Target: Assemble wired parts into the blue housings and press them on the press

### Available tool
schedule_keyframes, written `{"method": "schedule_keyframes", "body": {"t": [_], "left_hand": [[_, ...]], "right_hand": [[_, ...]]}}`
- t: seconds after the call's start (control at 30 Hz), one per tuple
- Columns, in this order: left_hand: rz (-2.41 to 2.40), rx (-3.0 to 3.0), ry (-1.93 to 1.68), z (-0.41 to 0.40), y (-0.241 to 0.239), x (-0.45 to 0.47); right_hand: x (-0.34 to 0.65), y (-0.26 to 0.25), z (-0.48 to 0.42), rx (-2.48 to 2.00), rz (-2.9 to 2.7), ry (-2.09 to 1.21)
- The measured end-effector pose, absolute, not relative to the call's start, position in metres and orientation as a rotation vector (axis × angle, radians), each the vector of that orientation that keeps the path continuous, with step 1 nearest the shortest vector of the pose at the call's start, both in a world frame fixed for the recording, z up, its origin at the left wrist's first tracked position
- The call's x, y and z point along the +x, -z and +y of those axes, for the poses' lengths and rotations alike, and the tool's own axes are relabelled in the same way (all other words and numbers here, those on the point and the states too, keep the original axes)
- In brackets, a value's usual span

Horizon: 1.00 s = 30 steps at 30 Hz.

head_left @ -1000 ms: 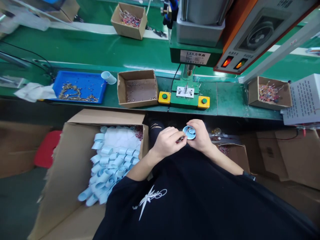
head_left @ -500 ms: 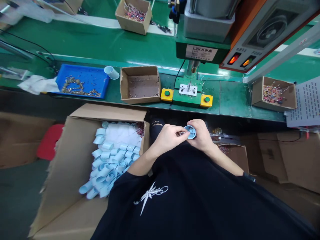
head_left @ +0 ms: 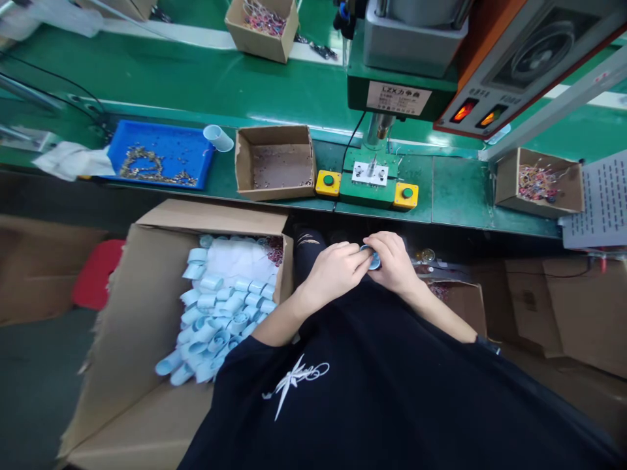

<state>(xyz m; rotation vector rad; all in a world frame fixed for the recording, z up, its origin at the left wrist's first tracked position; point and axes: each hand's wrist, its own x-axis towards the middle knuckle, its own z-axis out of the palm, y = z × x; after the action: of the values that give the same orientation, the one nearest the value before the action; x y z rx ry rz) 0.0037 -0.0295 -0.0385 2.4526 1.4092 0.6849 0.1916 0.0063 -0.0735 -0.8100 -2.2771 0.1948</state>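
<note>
Both my hands meet over my lap, below the bench edge. My right hand point(head_left: 396, 266) is closed round a small light-blue round cap point(head_left: 374, 262), mostly hidden between the fingers. My left hand point(head_left: 334, 270) is pinched, its fingertips pressed against the cap; what it holds is too small to make out. A large cardboard box point(head_left: 142, 313) to my left is full of several light-blue plastic caps point(head_left: 220, 307).
On the green bench point(head_left: 455, 189) stand a press machine point(head_left: 375, 176) with two yellow button boxes, an open cardboard box point(head_left: 274, 163) of tiny parts, a blue tray point(head_left: 159, 156) of metal bits, a plastic cup point(head_left: 217, 138) and a box of coloured wires point(head_left: 536, 184). More cartons sit at my right.
My left hand has closed in over the cap, covering most of its face. The cap has turned away from view. The camera has tilted slightly.
</note>
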Motion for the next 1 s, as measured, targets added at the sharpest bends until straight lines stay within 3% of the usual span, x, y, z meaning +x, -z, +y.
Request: {"method": "schedule_keyframes", "body": {"t": [0.17,0.4,0.6,0.77,1.0], "left_hand": [[1.360,2.391,-0.585,-0.026,0.053,0.002],[1.305,1.439,-0.813,-0.020,0.102,0.000],[1.130,0.783,-1.138,-0.028,0.113,-0.014],[0.992,0.696,-1.201,-0.039,0.103,-0.017],[0.922,0.653,-1.273,-0.042,0.103,-0.011]], "right_hand": [[0.190,0.078,0.002,-0.908,-2.514,-0.269],[0.175,0.073,0.002,-1.096,-2.741,-0.319],[0.166,0.064,0.008,-0.680,-2.397,-0.555],[0.154,0.062,0.004,-0.443,-2.086,-0.742],[0.161,0.053,0.001,-0.451,-2.127,-0.782]]}}
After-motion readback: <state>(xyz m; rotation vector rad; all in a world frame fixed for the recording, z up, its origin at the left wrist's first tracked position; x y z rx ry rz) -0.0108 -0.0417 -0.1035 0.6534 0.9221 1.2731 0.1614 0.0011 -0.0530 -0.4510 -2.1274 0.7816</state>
